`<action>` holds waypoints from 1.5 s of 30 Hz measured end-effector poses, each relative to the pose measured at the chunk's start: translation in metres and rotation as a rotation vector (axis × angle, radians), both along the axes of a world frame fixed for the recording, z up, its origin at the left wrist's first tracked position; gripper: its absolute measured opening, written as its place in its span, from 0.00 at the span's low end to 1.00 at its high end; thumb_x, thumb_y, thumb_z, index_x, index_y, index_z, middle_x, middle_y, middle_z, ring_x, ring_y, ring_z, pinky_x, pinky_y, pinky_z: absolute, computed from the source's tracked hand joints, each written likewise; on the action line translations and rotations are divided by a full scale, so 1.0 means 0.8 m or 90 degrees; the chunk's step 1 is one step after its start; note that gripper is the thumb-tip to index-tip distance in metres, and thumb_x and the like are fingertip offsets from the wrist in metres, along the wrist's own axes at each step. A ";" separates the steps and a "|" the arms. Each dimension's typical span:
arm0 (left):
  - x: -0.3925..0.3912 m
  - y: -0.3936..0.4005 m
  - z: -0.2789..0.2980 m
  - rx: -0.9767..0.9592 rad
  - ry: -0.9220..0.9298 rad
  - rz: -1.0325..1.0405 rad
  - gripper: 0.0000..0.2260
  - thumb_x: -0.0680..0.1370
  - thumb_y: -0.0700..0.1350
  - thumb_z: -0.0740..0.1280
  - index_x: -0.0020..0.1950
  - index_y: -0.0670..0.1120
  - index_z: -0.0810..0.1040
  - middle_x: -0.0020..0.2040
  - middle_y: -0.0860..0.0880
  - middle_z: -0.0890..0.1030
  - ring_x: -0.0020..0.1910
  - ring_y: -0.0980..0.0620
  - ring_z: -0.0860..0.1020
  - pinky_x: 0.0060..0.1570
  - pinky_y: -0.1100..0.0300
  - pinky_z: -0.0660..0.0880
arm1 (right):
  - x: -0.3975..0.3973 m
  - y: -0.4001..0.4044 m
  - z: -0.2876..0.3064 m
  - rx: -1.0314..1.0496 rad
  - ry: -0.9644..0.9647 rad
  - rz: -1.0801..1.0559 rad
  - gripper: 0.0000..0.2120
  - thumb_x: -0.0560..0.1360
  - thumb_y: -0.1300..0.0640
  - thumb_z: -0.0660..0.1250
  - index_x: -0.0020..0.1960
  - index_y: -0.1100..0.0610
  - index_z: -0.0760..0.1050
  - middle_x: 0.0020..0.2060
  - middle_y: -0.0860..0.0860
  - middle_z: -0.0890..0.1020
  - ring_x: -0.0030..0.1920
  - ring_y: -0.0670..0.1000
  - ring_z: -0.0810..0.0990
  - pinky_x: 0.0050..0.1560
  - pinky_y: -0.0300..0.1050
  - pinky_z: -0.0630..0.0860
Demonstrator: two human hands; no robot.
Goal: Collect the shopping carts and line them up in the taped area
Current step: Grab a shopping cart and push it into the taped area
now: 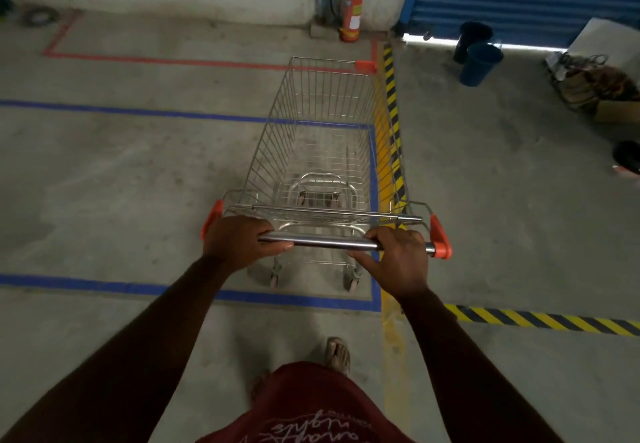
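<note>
Shopping cart (325,152) sits mid-frame inside the blue tape rectangle (138,288); my left hand (239,240) and right hand (394,255) are clamped on its handle (329,241). My shirt's writing (311,425) is unreadable.

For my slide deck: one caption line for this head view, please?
Both hands, left hand and right hand, grip the shopping cart handle inside the blue taped area.

The concrete floor (138,183) carries blue tape lines (131,112), red tape (173,61), hazard-striped tape (393,110), a shopping cart (325,152), a fire extinguisher (351,13) and two buckets (479,63).
</note>
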State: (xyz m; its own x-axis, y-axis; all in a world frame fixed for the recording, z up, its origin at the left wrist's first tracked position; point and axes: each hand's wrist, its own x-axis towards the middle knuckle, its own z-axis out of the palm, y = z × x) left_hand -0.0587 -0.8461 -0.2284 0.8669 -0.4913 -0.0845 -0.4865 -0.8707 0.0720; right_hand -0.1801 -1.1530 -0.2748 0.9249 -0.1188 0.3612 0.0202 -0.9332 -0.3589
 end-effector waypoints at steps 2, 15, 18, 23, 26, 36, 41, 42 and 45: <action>-0.002 -0.005 0.000 0.004 -0.007 -0.003 0.31 0.74 0.80 0.52 0.37 0.54 0.75 0.29 0.60 0.71 0.34 0.63 0.70 0.78 0.41 0.49 | 0.000 -0.004 -0.002 -0.006 -0.006 -0.004 0.21 0.71 0.33 0.74 0.50 0.49 0.81 0.39 0.43 0.83 0.41 0.50 0.83 0.49 0.51 0.74; -0.020 0.007 -0.018 -0.033 -0.106 0.015 0.35 0.70 0.83 0.50 0.35 0.54 0.75 0.23 0.57 0.68 0.26 0.59 0.68 0.77 0.39 0.58 | -0.019 0.013 -0.018 -0.093 -0.011 -0.040 0.25 0.78 0.28 0.62 0.51 0.50 0.80 0.39 0.46 0.81 0.41 0.54 0.80 0.48 0.53 0.72; -0.022 0.016 -0.022 -0.039 -0.114 -0.008 0.35 0.72 0.83 0.50 0.36 0.53 0.77 0.24 0.58 0.69 0.26 0.60 0.69 0.76 0.38 0.58 | -0.025 0.019 -0.020 -0.104 -0.022 -0.031 0.24 0.78 0.30 0.63 0.51 0.51 0.80 0.40 0.46 0.81 0.41 0.54 0.80 0.47 0.53 0.72; -0.030 0.019 -0.027 -0.054 -0.136 -0.017 0.33 0.72 0.82 0.54 0.35 0.54 0.76 0.25 0.58 0.69 0.27 0.59 0.68 0.76 0.37 0.59 | -0.031 0.015 -0.023 -0.115 -0.031 -0.031 0.21 0.77 0.32 0.69 0.51 0.51 0.80 0.39 0.47 0.81 0.41 0.54 0.81 0.47 0.53 0.72; -0.033 0.019 -0.027 -0.058 -0.131 -0.006 0.33 0.71 0.83 0.52 0.36 0.54 0.76 0.26 0.58 0.71 0.28 0.59 0.72 0.75 0.38 0.59 | -0.031 0.013 -0.022 -0.110 -0.030 -0.024 0.21 0.77 0.32 0.69 0.51 0.51 0.80 0.40 0.46 0.81 0.42 0.53 0.81 0.48 0.52 0.72; -0.034 0.018 -0.021 -0.083 -0.144 -0.005 0.31 0.71 0.81 0.55 0.34 0.55 0.74 0.24 0.59 0.66 0.27 0.60 0.66 0.75 0.36 0.61 | -0.032 0.016 -0.022 -0.144 0.006 -0.039 0.21 0.78 0.32 0.67 0.52 0.50 0.79 0.41 0.46 0.81 0.42 0.53 0.80 0.48 0.51 0.70; -0.021 0.026 -0.024 -0.079 -0.152 -0.010 0.31 0.70 0.82 0.53 0.31 0.55 0.68 0.24 0.58 0.69 0.27 0.58 0.72 0.73 0.38 0.61 | -0.030 0.028 -0.027 -0.137 -0.027 -0.043 0.21 0.77 0.33 0.69 0.51 0.51 0.80 0.40 0.48 0.81 0.41 0.54 0.80 0.47 0.52 0.71; -0.018 0.028 -0.023 -0.086 -0.166 -0.017 0.31 0.70 0.82 0.55 0.31 0.55 0.68 0.23 0.58 0.68 0.27 0.58 0.70 0.73 0.38 0.62 | -0.030 0.031 -0.028 -0.138 -0.033 -0.043 0.21 0.77 0.33 0.69 0.51 0.51 0.80 0.40 0.48 0.81 0.41 0.55 0.80 0.47 0.52 0.70; -0.013 0.030 -0.020 -0.117 -0.188 -0.038 0.30 0.71 0.80 0.57 0.30 0.54 0.68 0.23 0.59 0.66 0.26 0.59 0.66 0.71 0.39 0.65 | -0.029 0.037 -0.027 -0.143 -0.048 -0.045 0.22 0.78 0.32 0.68 0.51 0.51 0.81 0.39 0.48 0.81 0.41 0.55 0.80 0.47 0.52 0.70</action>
